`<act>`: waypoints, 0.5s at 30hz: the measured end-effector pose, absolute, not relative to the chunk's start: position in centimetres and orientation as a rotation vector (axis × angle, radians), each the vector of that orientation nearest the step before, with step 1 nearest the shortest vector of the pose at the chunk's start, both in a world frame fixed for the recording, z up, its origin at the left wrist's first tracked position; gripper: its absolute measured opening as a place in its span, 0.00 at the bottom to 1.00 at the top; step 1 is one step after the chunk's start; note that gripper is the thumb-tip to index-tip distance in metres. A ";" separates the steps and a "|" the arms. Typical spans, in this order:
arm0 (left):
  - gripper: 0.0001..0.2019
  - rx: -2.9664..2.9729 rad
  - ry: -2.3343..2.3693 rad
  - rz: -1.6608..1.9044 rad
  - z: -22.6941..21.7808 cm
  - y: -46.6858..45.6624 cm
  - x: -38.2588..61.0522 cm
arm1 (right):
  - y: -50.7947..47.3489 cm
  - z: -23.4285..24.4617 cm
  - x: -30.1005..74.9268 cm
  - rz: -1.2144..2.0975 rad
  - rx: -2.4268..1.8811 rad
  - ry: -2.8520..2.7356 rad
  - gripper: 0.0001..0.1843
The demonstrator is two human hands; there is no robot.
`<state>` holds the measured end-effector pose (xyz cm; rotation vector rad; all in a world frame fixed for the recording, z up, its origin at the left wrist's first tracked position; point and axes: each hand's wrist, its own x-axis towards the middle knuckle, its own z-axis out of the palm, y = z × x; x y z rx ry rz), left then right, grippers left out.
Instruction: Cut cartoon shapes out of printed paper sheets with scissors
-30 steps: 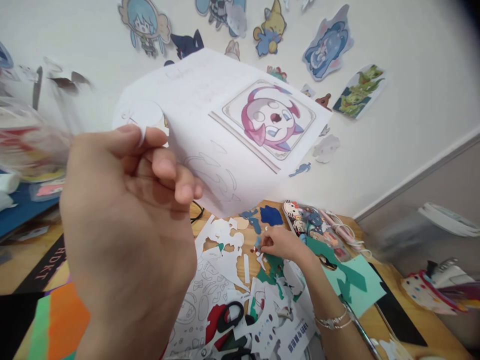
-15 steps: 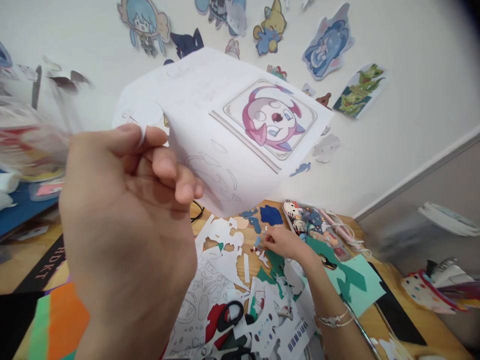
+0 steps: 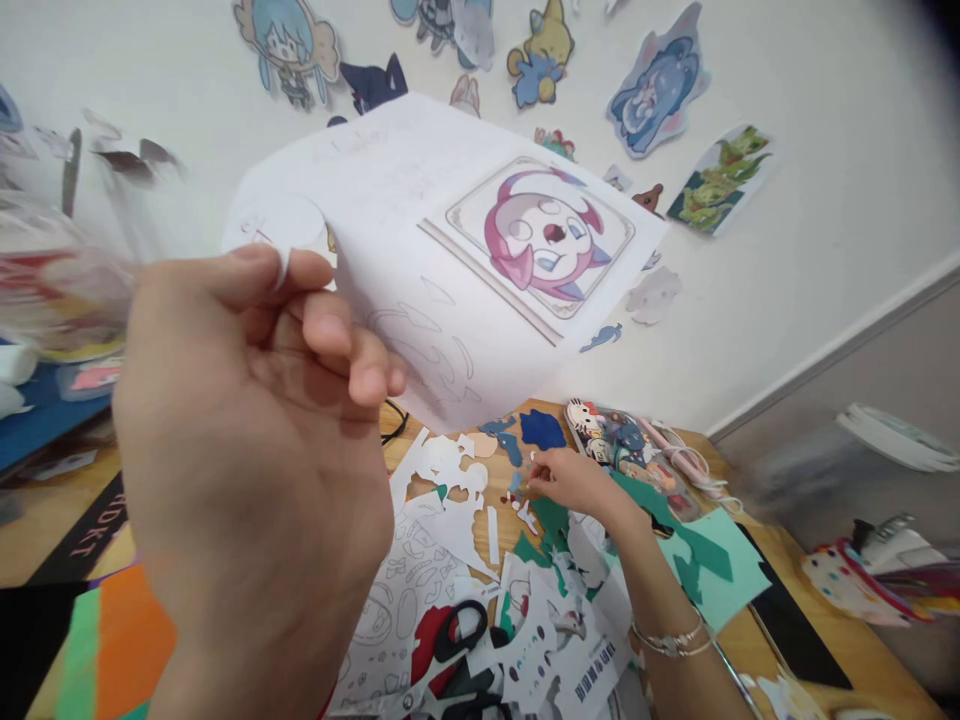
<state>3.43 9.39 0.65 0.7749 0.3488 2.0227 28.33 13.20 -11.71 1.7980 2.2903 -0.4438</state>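
My left hand (image 3: 255,450) is raised close to the camera, thumb and fingers pinched on the edge of a white paper sheet (image 3: 420,240). The sheet carries a printed pink-and-white cartoon character (image 3: 541,235) in a square frame and faint outline drawings. My right hand (image 3: 574,482) reaches down to the wooden table (image 3: 787,560), fingers pinched on a small paper piece among blue and white cutouts (image 3: 525,440). A bracelet (image 3: 670,640) circles that wrist.
Paper scraps and printed sheets (image 3: 442,520) litter the table, with black-handled scissors (image 3: 457,640), green paper (image 3: 712,570) and a sticker-covered case (image 3: 622,445). Cartoon cutouts (image 3: 656,90) are stuck on the white wall. Orange and green sheets (image 3: 112,640) lie at the lower left.
My right hand has shifted slightly right and up over the small pieces. The left hand and sheet have barely moved.
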 end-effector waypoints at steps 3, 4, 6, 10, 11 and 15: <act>0.12 0.785 0.348 2.020 0.6 9.5 3.3 | 13.0 -11.6 28.2 -0.535 1.718 2.284 0.10; 0.13 0.785 0.347 2.018 0.7 9.5 3.3 | 13.0 -11.6 28.2 -0.560 1.693 2.283 0.10; 0.13 0.782 0.354 2.012 0.7 9.5 3.3 | 12.9 -11.7 28.1 -0.599 1.656 2.280 0.10; 0.13 0.771 0.366 2.013 0.8 9.4 3.4 | 12.7 -11.9 28.2 -0.664 1.631 2.275 0.10; 0.13 0.768 0.365 2.016 0.8 9.4 3.5 | 12.7 -11.9 28.2 -0.678 1.631 2.276 0.10; 0.12 0.747 0.369 2.015 0.8 9.4 3.5 | 12.4 -11.1 27.9 -0.663 1.696 2.315 0.06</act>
